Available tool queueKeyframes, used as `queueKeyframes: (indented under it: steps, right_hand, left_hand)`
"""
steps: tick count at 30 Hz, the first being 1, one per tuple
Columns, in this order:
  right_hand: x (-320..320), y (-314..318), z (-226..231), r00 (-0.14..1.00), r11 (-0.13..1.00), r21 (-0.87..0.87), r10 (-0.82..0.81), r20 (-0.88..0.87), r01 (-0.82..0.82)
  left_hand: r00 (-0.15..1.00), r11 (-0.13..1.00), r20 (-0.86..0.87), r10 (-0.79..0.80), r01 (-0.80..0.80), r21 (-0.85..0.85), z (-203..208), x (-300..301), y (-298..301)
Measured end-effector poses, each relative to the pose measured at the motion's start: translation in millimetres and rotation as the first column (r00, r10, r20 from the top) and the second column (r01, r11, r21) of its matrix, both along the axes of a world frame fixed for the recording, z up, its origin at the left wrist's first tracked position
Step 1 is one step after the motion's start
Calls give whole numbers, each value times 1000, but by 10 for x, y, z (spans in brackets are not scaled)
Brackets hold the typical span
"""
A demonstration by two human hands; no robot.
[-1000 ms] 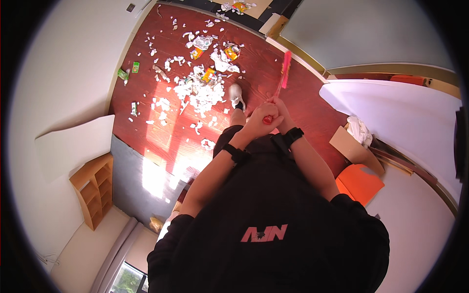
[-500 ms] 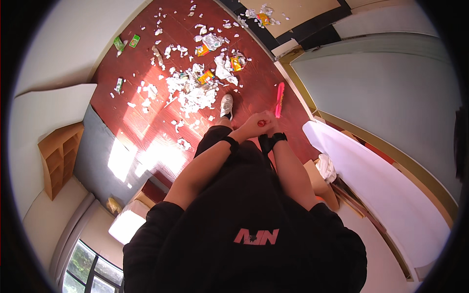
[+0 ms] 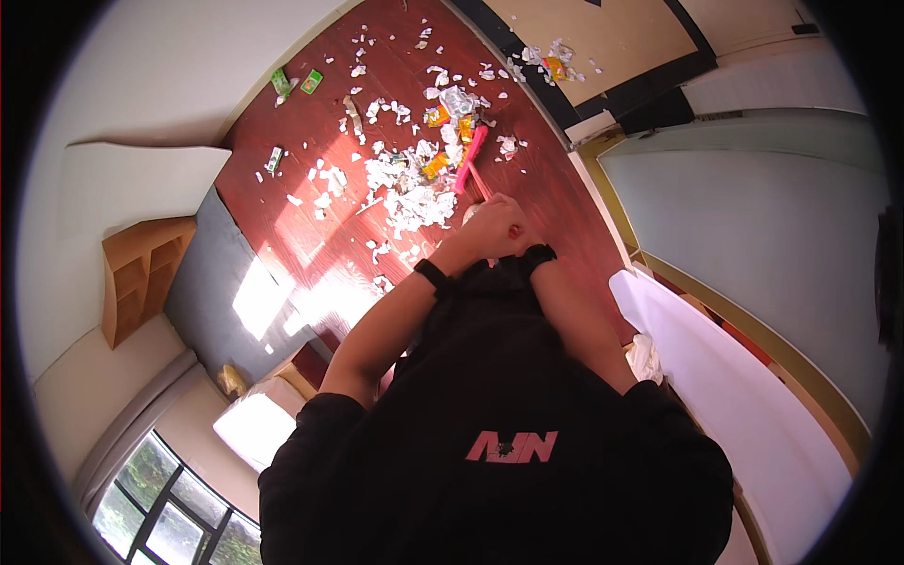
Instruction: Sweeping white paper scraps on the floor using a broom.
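Observation:
Both my hands are closed one beside the other round the red handle of a broom, whose end shows at my fist. My left hand lies on top, and my right hand is partly hidden behind it. The broom's pink head rests at the right side of a heap of torn white paper on the red wooden floor. Orange wrappers lie in the heap, touching or close to the broom head. Under my hands, a light shoe is mostly covered.
Green packets and a small green-and-white carton lie at the left. More scraps with an orange wrapper are on a tan board at the far right. A wooden shelf stands left; a long white panel is on the right.
The broom head has swung left, from bare floor at the right to the heap's edge, dragging an orange wrapper and paper along. My hands stay on the handle; the view has shifted.

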State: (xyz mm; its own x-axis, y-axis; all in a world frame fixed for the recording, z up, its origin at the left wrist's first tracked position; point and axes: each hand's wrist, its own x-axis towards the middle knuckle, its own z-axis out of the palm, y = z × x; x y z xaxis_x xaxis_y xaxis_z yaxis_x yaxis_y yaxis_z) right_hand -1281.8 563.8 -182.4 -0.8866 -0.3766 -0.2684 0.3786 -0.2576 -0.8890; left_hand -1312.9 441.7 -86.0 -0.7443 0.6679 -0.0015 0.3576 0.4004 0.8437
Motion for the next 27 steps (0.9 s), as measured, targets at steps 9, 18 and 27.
queueKeyframes:
  steps: [9, 18, 27]
  right_hand:
    - [104, 424, -113, 787, 704, -700, 363, 499, 120]
    - [1490, 1242, -98, 997, 955, 294, 12, 76, -34]
    - [2317, 1382, -129, 898, 932, -33, 357, 256, -361]
  left_hand:
    - [986, 999, -157, -46, 45, -12, 153, 526, 381]
    - [997, 953, -29, 70, -58, 296, -67, 1825, 1080]
    - [966, 974, 173, 194, -211, 82, -37, 2956, 1077]
